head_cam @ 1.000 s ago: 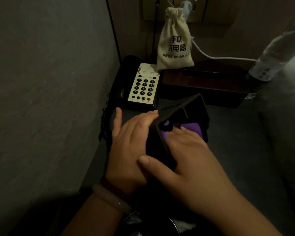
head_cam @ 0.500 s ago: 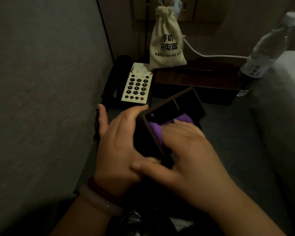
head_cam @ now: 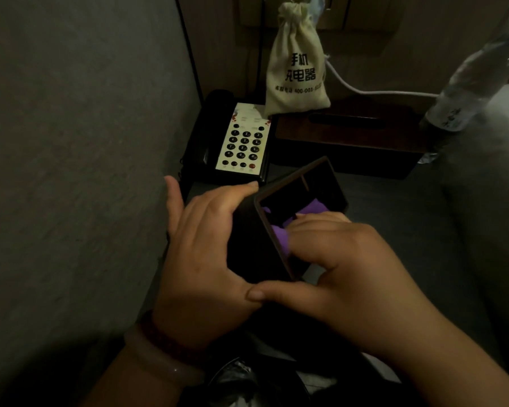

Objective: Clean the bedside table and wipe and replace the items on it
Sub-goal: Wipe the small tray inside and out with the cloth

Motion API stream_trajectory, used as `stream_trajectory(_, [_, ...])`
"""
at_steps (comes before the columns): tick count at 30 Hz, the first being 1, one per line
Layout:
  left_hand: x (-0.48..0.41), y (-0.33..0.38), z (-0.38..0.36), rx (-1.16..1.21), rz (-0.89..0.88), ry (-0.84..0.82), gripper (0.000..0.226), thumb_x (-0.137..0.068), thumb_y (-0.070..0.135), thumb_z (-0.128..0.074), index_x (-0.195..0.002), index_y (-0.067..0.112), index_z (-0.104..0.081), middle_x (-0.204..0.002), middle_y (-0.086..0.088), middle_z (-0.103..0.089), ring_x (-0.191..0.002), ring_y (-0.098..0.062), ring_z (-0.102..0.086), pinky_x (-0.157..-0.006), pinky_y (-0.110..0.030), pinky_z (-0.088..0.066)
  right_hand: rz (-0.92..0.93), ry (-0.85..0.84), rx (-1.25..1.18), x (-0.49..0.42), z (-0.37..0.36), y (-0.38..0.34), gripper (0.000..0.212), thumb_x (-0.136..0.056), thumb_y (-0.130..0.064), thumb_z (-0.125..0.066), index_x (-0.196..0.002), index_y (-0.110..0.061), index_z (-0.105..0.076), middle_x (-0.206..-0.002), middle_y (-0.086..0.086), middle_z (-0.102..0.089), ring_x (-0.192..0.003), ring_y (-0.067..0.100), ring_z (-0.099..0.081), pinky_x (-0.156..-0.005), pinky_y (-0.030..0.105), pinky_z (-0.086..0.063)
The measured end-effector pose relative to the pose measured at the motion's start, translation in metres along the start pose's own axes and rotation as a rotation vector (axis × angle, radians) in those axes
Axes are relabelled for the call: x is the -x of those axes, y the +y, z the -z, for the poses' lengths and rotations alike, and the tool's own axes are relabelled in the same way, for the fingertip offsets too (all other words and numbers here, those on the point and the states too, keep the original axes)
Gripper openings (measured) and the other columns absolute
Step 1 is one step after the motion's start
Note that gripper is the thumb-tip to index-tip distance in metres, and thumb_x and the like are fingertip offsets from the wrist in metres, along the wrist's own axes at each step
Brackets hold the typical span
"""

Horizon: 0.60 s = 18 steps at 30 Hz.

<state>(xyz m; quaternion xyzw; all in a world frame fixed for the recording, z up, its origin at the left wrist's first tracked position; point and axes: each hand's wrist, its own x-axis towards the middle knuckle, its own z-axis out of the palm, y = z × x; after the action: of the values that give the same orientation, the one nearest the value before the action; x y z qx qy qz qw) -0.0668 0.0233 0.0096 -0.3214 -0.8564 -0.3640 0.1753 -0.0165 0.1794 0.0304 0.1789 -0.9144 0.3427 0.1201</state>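
Note:
A small dark open-topped box (head_cam: 294, 186) is tilted up over the grey bedside table (head_cam: 400, 218). My left hand (head_cam: 206, 254) grips its left wall, fingers curled over the rim. My right hand (head_cam: 344, 265) reaches into the box and presses a purple cloth (head_cam: 279, 233) against the inside; its thumb lies along the box's near edge. The fingertips are hidden in the box.
A black telephone (head_cam: 241, 142) with a pale keypad stands at the back left. A cream drawstring pouch (head_cam: 297, 63) leans on a dark wooden tissue box (head_cam: 353, 139). A water bottle (head_cam: 476, 80) and a white cable (head_cam: 373, 91) are at the back right. A wall closes the left side.
The right hand has slid the purple cloth toward the near left corner inside the box. The left hand keeps the box tilted in the same grip.

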Motion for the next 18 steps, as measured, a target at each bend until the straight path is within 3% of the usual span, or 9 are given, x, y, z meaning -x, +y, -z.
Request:
stream_trajectory(5, [-0.001,0.003,0.0,0.073,-0.002,-0.014,0.079,-0.064,0.065,-0.057,-0.126,0.016,-0.047,-0.118,0.009,-0.057,-0.119,-0.005,-0.052,-0.118,-0.046,0.004,-0.017,0.077,0.118,0.001,0.004,-0.006,0.046,-0.066,-0.059,-0.069,-0.072,-0.016,-0.054,-0.071,-0.011,-0.047,-0.071,0.007,-0.044,-0.071,0.026,-0.036])
stream_trajectory(7, [-0.001,0.001,-0.001,0.093,0.014,-0.024,0.079,-0.067,0.069,-0.055,-0.127,0.019,-0.046,-0.118,0.009,-0.058,-0.119,-0.005,-0.052,-0.118,-0.042,0.006,-0.052,0.013,0.126,0.0,0.001,-0.007,0.047,-0.068,-0.061,-0.066,-0.082,-0.017,-0.057,-0.081,-0.01,-0.053,-0.082,0.009,-0.05,-0.084,0.026,-0.037])
stream_trajectory(9, [-0.001,-0.004,-0.002,0.074,0.024,-0.033,0.079,-0.061,0.063,-0.061,-0.127,0.021,-0.046,-0.119,0.01,-0.057,-0.119,-0.006,-0.052,-0.117,-0.038,0.008,-0.068,-0.09,0.105,0.001,-0.002,-0.008,0.049,-0.073,-0.065,-0.06,-0.098,-0.022,-0.058,-0.098,-0.013,-0.057,-0.102,0.006,-0.051,-0.106,0.019,-0.023])
stream_trajectory(11, [0.001,-0.009,-0.002,0.035,0.024,-0.047,0.082,-0.054,0.057,-0.063,-0.127,0.022,-0.045,-0.119,0.012,-0.054,-0.119,-0.007,-0.051,-0.117,-0.039,0.009,-0.074,-0.182,0.041,0.0,-0.004,-0.01,0.043,-0.077,-0.065,-0.055,-0.1,-0.029,-0.056,-0.104,-0.02,-0.055,-0.108,-0.004,-0.046,-0.111,0.014,-0.008])
stream_trajectory(12, [0.004,-0.01,-0.002,0.023,0.022,-0.059,0.085,-0.054,0.062,-0.062,-0.127,0.021,-0.045,-0.119,0.012,-0.053,-0.119,-0.006,-0.05,-0.117,-0.041,0.008,-0.072,-0.227,0.011,0.0,-0.005,-0.009,0.04,-0.079,-0.064,-0.053,-0.098,-0.028,-0.059,-0.103,-0.019,-0.057,-0.108,-0.006,-0.048,-0.112,0.015,-0.008])
stream_trajectory(15, [0.011,-0.01,-0.003,-0.015,0.011,-0.099,0.095,-0.062,0.082,-0.044,-0.126,0.013,-0.048,-0.119,0.008,-0.054,-0.117,-0.007,-0.05,-0.117,-0.048,0.005,-0.046,-0.276,-0.043,0.0,-0.007,0.0,0.039,-0.08,-0.056,-0.053,-0.085,-0.022,-0.069,-0.089,-0.009,-0.068,-0.093,0.004,-0.061,-0.106,0.023,-0.028])
stream_trajectory(18, [0.011,-0.007,-0.004,-0.016,0.023,-0.096,0.089,-0.063,0.076,-0.052,-0.124,0.012,-0.051,-0.117,0.008,-0.056,-0.115,-0.007,-0.052,-0.117,-0.049,0.005,-0.061,-0.241,-0.031,-0.002,-0.004,0.005,0.042,-0.074,-0.059,-0.057,-0.071,-0.018,-0.069,-0.07,-0.004,-0.067,-0.074,0.009,-0.063,-0.083,0.034,-0.043])
